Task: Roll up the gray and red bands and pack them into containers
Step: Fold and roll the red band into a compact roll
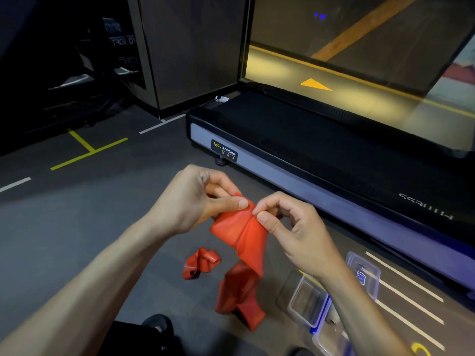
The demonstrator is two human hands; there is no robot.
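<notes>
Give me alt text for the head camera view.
Both hands, left hand and right hand, pinch the top end of a red band that trails down to the floor. Clear containers lie to the right, beside a treadmill.

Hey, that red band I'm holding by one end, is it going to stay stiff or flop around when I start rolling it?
Probably floppy: the red band hangs limp from where the left hand and right hand pinch it, and crumples in folds on the floor. It looks thin and light. Its slight sheen suggests a smooth surface, so the roll may slip loose unless held tight.
</notes>
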